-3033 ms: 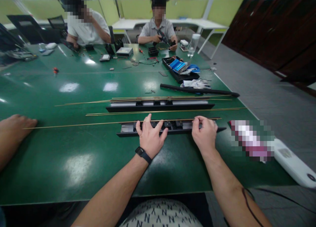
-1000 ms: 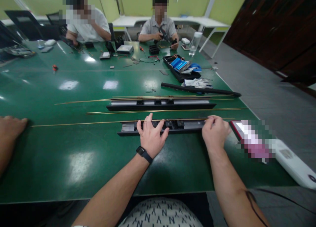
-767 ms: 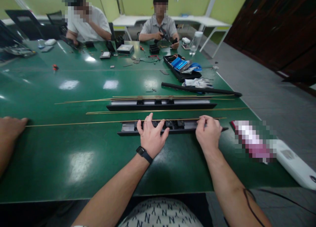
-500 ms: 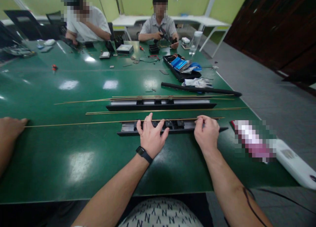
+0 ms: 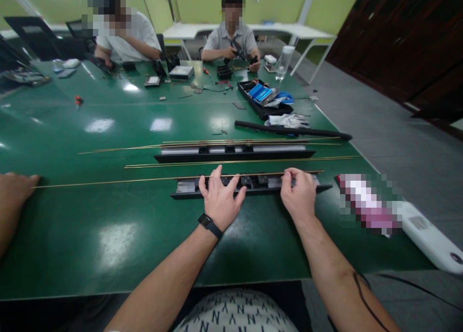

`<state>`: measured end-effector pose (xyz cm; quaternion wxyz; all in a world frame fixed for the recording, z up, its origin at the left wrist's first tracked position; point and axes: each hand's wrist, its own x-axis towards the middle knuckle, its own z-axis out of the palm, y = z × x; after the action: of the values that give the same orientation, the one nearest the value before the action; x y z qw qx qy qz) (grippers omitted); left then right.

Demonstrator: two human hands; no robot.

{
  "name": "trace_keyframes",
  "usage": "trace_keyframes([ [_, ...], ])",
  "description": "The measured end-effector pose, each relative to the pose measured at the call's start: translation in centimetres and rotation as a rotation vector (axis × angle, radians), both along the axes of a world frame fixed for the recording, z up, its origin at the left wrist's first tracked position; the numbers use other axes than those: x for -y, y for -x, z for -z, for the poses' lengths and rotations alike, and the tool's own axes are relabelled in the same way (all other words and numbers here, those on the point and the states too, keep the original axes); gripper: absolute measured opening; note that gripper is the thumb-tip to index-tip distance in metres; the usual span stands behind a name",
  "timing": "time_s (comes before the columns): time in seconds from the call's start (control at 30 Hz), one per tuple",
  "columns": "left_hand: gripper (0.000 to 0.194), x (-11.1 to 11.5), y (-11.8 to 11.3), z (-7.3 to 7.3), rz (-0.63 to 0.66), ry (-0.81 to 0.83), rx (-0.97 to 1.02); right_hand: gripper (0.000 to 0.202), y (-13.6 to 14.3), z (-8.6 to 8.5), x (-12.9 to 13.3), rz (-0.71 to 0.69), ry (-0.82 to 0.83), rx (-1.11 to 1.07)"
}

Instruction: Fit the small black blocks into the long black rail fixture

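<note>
Green glossy table; grey floor; lime partitions.

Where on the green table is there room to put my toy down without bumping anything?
Bare green lies between the table near edge and the thin brass rod, left of the left hand. More lies beyond the far rods. It is crowded around the black rail under both hands, right hand too, and at the tray.

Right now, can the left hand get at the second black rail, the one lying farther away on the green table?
Probably yes. The left hand rests on the near black rail; the second black rail lies just beyond it, with only thin brass rods flat between them.
</note>
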<state>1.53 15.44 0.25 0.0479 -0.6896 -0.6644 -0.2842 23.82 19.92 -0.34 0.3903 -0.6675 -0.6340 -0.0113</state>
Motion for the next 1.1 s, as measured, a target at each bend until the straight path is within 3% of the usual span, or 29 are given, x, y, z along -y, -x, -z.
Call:
trace_keyframes([
  [0.43, 0.036, 0.0, 0.0, 0.0, 0.002, -0.008, 0.002, 0.031, -0.5, 0.4, -0.3, 0.040, 0.030, 0.035],
  [0.83, 0.036, 0.0, 0.1, -0.1, 0.002, -0.001, 0.003, 0.034, -2.7, -0.3, -1.0, 0.282, 0.099, 0.023],
  [1.1, 0.036, 0.1, 0.1, -0.2, 0.004, 0.015, 0.012, 0.032, -3.8, -0.1, -1.5, 0.348, 0.036, -0.016],
])
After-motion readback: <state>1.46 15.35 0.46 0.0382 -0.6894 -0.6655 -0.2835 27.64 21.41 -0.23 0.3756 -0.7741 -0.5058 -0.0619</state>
